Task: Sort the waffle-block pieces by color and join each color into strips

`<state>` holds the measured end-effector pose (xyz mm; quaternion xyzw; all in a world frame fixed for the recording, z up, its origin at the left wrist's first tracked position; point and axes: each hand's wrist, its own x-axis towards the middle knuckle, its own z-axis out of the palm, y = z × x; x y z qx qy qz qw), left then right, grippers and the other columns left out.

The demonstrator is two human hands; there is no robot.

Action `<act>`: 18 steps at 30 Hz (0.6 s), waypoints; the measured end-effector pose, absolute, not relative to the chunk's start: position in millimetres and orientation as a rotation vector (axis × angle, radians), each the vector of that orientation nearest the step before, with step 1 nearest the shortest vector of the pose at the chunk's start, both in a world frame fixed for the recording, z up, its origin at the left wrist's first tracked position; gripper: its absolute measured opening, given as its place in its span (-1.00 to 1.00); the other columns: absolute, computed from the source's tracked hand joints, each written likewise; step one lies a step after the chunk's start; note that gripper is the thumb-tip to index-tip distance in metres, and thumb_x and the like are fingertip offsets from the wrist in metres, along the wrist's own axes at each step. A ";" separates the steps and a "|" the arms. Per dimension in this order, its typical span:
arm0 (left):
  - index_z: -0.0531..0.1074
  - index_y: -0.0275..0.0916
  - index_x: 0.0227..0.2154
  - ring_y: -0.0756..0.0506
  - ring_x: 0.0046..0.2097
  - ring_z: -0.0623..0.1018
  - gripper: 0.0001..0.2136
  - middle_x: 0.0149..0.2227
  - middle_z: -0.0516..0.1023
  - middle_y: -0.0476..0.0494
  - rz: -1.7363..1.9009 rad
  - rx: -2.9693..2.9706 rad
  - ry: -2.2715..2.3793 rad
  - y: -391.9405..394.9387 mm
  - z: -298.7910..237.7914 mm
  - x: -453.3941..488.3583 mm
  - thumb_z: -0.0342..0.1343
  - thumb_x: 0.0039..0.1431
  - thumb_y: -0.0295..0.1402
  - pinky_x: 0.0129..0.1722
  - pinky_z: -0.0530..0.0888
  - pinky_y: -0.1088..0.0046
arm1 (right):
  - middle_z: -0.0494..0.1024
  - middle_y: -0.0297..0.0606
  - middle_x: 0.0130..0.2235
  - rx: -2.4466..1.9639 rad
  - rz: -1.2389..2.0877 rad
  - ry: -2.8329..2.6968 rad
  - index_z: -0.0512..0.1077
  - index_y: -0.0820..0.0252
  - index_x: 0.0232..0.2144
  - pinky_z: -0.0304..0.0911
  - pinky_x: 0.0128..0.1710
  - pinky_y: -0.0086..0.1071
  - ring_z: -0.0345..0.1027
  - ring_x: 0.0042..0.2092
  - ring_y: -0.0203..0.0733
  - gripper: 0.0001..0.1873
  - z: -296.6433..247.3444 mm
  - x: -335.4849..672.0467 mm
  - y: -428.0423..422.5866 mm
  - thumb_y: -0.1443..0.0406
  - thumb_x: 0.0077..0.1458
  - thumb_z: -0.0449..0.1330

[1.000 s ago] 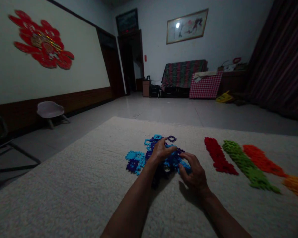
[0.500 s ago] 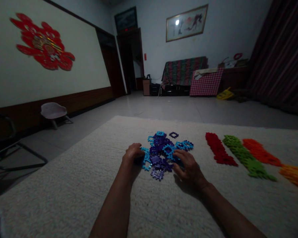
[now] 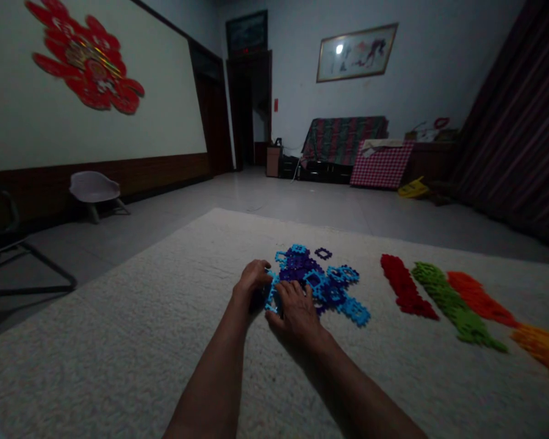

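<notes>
On the pale rug, a pile of purple interlocking plastic pieces (image 3: 299, 262) lies mixed with light-blue interlocking pieces (image 3: 355, 310). My left hand (image 3: 254, 279) is at the pile's left side, fingers curled against a light-blue square piece (image 3: 271, 292); its palm side is hidden. Close beside it, my right hand (image 3: 298, 310) rests over the near part of the pile, fingers stretched forward and slightly apart, thumb toward the left hand. What lies under the right palm cannot be seen.
To the right lie rows of red pieces (image 3: 405, 286), green pieces (image 3: 455, 305), orange pieces (image 3: 480, 299) and yellow-orange pieces (image 3: 542, 347). One purple frame piece (image 3: 322, 253) sits apart behind the pile. A small chair (image 3: 94, 188) stands beyond the rug (image 3: 119, 341) at left.
My right hand has moved left from the pile's right side to its near middle, uncovering light-blue pieces on the right. My left hand stays at the left edge. The view has shifted slightly.
</notes>
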<state>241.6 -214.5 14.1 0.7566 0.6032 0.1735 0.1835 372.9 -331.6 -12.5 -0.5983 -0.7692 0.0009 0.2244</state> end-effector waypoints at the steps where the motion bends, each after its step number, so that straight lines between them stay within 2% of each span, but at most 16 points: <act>1: 0.51 -0.30 0.02 -0.19 0.06 0.54 -0.54 0.05 0.56 -0.32 0.470 2.149 1.698 -214.4 14.6 242.4 0.16 -0.02 -0.50 0.03 0.42 0.41 | 0.41 -0.07 0.16 -1.663 -0.005 -2.116 0.32 0.18 0.12 -0.22 0.29 0.16 0.11 0.22 0.13 -0.47 -11.6 373.7 -331.5 0.13 0.13 0.15; 6: 0.49 -0.27 0.05 -0.16 0.02 0.55 -0.50 0.02 0.58 -0.29 0.484 2.069 1.715 -209.0 11.6 244.2 0.15 -0.04 -0.55 0.00 0.43 0.44 | 0.48 -0.09 -0.02 -1.717 -0.077 -2.088 0.43 0.17 -0.05 -0.31 0.31 0.14 0.17 0.14 0.14 -0.60 -2.9 380.6 -334.6 0.14 0.07 0.19; 10: 0.50 -0.23 0.03 -0.16 -0.05 0.57 -0.47 -0.06 0.61 -0.25 0.607 1.999 1.674 -205.6 7.8 242.2 0.19 -0.10 -0.54 -0.05 0.46 0.41 | 0.47 -0.08 0.02 -1.713 -0.063 -2.103 0.43 0.18 -0.07 -0.31 0.30 0.16 0.14 0.16 0.17 -0.63 -3.1 379.9 -336.7 0.20 0.05 0.19; 14: 0.57 -0.20 -0.11 -0.20 -0.11 0.58 -0.51 -0.22 0.64 -0.20 0.783 1.881 1.637 -208.2 11.7 240.3 0.21 -0.22 -0.59 -0.06 0.46 0.34 | 0.48 -0.06 0.01 -1.638 -0.038 -2.104 0.41 0.17 -0.06 -0.30 0.28 0.23 0.13 0.18 0.19 -0.63 -8.7 379.9 -333.2 0.28 0.04 0.15; 18: 0.62 -0.16 -0.34 -0.21 -0.16 0.57 -0.62 -0.30 0.64 -0.14 0.846 1.771 1.597 -209.9 20.7 241.3 0.20 -0.32 -0.61 -0.11 0.46 0.35 | 0.49 -0.08 -0.08 -1.538 -0.022 -2.124 0.41 0.12 -0.11 -0.24 0.27 0.25 0.21 0.09 0.12 -0.66 -10.8 383.7 -326.8 0.29 0.00 0.18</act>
